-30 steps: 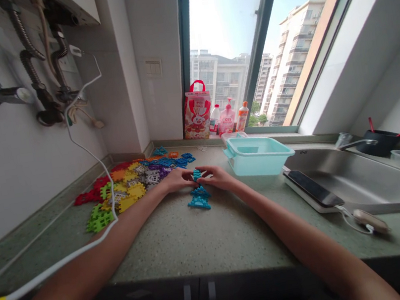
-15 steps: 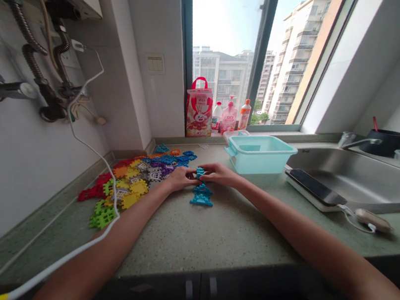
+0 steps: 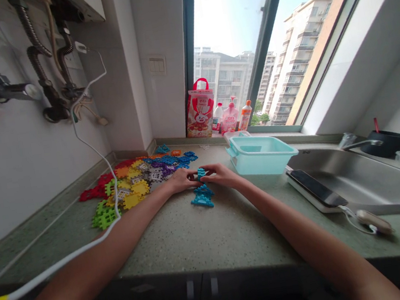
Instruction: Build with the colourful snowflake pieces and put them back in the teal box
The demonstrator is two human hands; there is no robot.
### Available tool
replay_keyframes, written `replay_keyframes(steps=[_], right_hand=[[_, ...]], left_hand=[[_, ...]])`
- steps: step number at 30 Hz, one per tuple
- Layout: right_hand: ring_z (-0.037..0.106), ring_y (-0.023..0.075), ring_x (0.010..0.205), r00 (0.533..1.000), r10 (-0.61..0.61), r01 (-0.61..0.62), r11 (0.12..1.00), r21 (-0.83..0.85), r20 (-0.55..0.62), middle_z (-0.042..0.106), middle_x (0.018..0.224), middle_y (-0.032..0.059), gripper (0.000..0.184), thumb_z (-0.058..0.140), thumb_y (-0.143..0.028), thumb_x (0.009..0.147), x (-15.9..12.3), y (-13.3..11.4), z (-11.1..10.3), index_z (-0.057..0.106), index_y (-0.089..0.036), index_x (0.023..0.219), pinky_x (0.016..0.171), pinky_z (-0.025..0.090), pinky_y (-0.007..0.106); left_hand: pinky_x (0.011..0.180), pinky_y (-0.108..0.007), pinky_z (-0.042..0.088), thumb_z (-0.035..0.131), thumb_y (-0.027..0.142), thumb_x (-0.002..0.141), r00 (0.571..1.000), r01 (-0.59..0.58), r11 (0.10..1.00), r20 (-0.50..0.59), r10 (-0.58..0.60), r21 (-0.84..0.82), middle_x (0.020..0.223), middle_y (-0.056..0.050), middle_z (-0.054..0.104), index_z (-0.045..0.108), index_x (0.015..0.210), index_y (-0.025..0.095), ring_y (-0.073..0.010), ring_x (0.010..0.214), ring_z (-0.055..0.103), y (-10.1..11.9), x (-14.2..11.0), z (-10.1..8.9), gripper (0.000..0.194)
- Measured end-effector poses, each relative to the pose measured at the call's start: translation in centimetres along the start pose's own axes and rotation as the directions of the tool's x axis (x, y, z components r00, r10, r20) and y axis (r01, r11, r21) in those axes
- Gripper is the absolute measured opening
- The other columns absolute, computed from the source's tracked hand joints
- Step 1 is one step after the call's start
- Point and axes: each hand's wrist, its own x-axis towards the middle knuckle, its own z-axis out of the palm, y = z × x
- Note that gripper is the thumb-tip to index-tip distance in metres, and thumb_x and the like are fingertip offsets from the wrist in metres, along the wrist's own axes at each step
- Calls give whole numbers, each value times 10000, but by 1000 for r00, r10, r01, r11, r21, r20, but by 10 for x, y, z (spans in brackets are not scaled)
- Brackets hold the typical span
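Note:
Between my two hands, a small stack of light-blue interlocking plastic pieces (image 3: 201, 173) stands just above the counter. My left hand (image 3: 182, 179) grips it from the left with fingers closed, and my right hand (image 3: 220, 174) pinches it from the right. Directly in front of them, nearer to me, more light-blue interlocking pieces (image 3: 202, 200) lie on the counter; whether they touch the held stack I cannot tell. Left of my hands spreads a pile of interlocking pieces in several colours, with yellow pieces (image 3: 132, 200), green pieces (image 3: 103, 215) and dark-blue pieces (image 3: 186, 159).
A turquoise plastic bin (image 3: 264, 158) stands to the right, beside the steel sink (image 3: 362, 181). A phone (image 3: 316, 186) lies at the sink's near edge. The white cable (image 3: 101, 157) crosses the pile and my left forearm. Bottles (image 3: 230, 118) and a red-handled bag (image 3: 200, 112) line the windowsill.
The view has shifted very slightly. Both hands keep hold of the light-blue pieces in nearly the same place.

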Motion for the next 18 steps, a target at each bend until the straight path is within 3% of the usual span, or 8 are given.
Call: replay_keyframes(steps=[7,14,18], right_hand=[[734,233,887,999,-9,7,999,-43,-41,793,1040,54,428,810,-458,804,0,0,4,788,-197,1142,832,567,317],[734,240,919,1000,0,2,998,66,-22,783,1122,74,601,829,-517,764,-1,8,5,744,-183,1256,850,583,342],[738,228,873,999,-19,20,999,44,-39,791,1066,74,565,846,-485,754,-1,9,6,758,-181,1223,823,590,334]], left_hand=[[608,-213,350,749,484,749,1000,-1,999,15,0,44,713,19,651,802,950,165,-131,658,546,-4,3,1,381],[596,-211,334,737,489,766,1000,-10,998,16,9,67,660,30,611,777,862,164,-127,640,534,2,1,1,341],[600,-211,333,724,468,777,1000,-12,996,12,11,88,666,28,617,769,860,168,-127,638,540,4,1,1,314]])
